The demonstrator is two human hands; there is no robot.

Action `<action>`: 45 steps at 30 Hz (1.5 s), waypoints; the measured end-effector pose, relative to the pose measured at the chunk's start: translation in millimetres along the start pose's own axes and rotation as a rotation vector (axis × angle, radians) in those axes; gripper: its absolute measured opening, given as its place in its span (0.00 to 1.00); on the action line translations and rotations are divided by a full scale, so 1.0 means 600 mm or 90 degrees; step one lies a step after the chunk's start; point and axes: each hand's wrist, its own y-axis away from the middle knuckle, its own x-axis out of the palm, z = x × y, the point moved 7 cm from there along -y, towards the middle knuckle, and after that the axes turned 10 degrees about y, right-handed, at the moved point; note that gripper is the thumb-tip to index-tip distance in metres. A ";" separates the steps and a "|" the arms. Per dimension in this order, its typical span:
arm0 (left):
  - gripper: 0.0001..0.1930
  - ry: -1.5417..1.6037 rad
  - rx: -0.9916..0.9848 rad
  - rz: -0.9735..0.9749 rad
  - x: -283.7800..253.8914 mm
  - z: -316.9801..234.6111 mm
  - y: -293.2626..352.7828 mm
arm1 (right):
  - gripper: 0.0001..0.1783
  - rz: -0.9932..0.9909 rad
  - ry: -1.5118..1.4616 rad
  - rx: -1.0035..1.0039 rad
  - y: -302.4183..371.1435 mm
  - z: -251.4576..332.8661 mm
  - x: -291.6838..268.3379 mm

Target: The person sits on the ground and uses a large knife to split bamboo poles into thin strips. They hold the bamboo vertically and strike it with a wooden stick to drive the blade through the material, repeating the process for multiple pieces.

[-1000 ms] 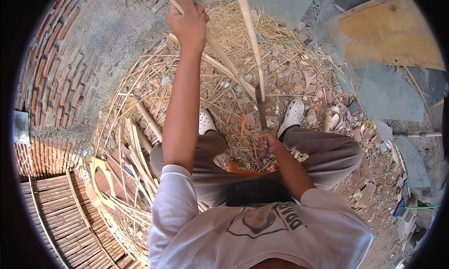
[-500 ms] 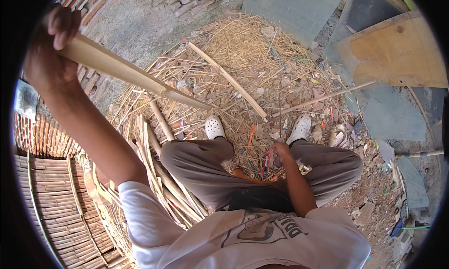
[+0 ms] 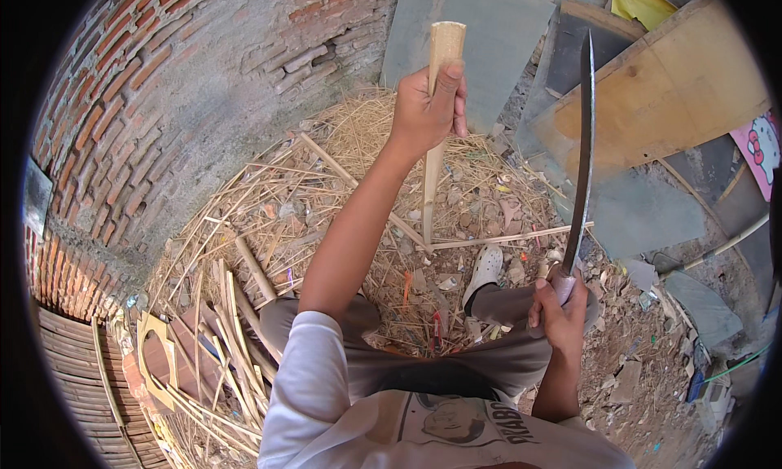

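Observation:
A pale split bamboo strip (image 3: 434, 171) stands nearly upright in front of me, its lower end down by the litter on the ground. My left hand (image 3: 430, 106) is closed around it close to the top end. On the right, my right hand (image 3: 560, 308) grips the handle of a long machete (image 3: 586, 151). Its dark, slightly curved blade points up and away from me, apart from the bamboo. One white clog (image 3: 486, 272) shows between the two; the other foot is hidden behind my left arm.
Split bamboo pieces (image 3: 232, 339) are heaped at my left. A bamboo stick (image 3: 513, 237) lies across the ground ahead, among straw and shavings (image 3: 358, 135). A brick wall (image 3: 171, 102) rises at the far left. Boards and grey sheets (image 3: 652, 212) lie at the right.
My left hand has swung from the far left to the middle, bringing the bamboo strip from slanting to nearly upright. My right hand has risen from between my legs, lifting the machete.

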 end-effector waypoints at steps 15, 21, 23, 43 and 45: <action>0.27 -0.007 0.059 0.008 0.081 -0.033 -0.037 | 0.09 0.174 0.059 -0.083 0.058 0.150 0.030; 0.28 0.009 0.014 -0.032 0.071 -0.003 -0.013 | 0.09 0.141 0.053 -0.080 0.074 0.156 0.027; 0.28 -0.009 -0.033 -0.031 0.063 0.042 0.004 | 0.09 0.129 0.074 -0.083 0.075 0.153 0.019; 0.28 0.012 0.005 0.013 0.035 0.076 0.049 | 0.12 0.152 0.187 0.018 0.059 0.114 0.029; 0.30 0.009 0.003 0.021 0.032 0.079 0.051 | 0.11 0.150 0.199 -0.015 0.058 0.123 0.027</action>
